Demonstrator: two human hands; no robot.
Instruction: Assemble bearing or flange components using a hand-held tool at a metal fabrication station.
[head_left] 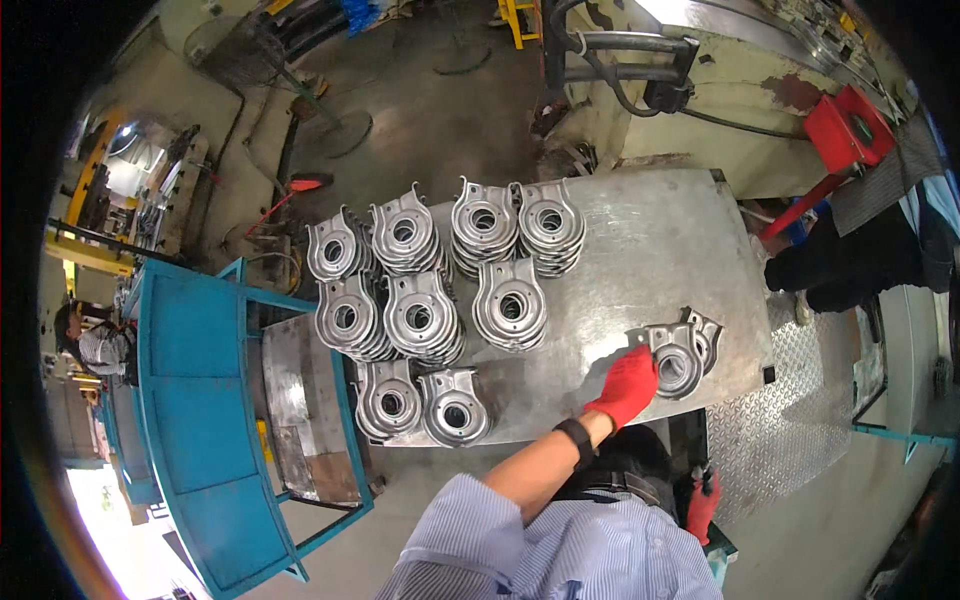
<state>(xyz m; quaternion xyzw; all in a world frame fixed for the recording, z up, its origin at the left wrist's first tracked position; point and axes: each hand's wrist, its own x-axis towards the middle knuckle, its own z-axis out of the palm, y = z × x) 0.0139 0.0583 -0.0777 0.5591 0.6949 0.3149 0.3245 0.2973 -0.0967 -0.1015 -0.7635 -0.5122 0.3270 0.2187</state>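
My left hand [628,386], in a red glove, has its fingers closed on the left edge of a stamped metal bracket [678,368] with a round hole. A second bracket [706,332] sits partly behind that one, at the right end of the metal table. Low at my right side, my right hand [703,510], also red-gloved, is closed round a small dark object I cannot make out. Stacks of similar brackets [420,313] stand on the table's left half, with others [484,215] at the far edge and two shorter groups [456,408] near the front.
The bare metal tabletop [630,235] stretches between the stacks and my left hand. A blue metal frame [200,380] stands to the left. Another person's dark-clothed part [860,260] and a red box on a post [848,128] are at the right. Tread plate [780,430] covers the floor there.
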